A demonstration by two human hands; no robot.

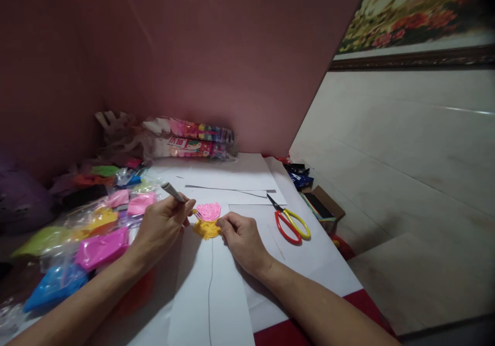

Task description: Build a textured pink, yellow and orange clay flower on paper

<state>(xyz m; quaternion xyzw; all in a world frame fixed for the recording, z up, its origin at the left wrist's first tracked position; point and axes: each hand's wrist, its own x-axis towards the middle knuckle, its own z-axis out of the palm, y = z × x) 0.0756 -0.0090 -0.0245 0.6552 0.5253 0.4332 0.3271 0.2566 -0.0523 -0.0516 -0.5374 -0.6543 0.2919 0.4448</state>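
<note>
Yellow clay point(208, 230) is touched at its edge by the curled right hand point(243, 240), grip unclear; a gray tool point(172, 192) is gripped by the closed left hand point(164, 223).

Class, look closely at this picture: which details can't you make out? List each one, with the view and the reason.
All in the head view:
- Grip section of the grey stick-like tool: covered by the left hand.
- Whether the right hand pinches the ruffled yellow clay: its own fingers hide the contact.
- Top of the framed flower painting: cut off by the upper edge.
- Small print on the clear plastic-wrapped package: too small and blurred.
</note>
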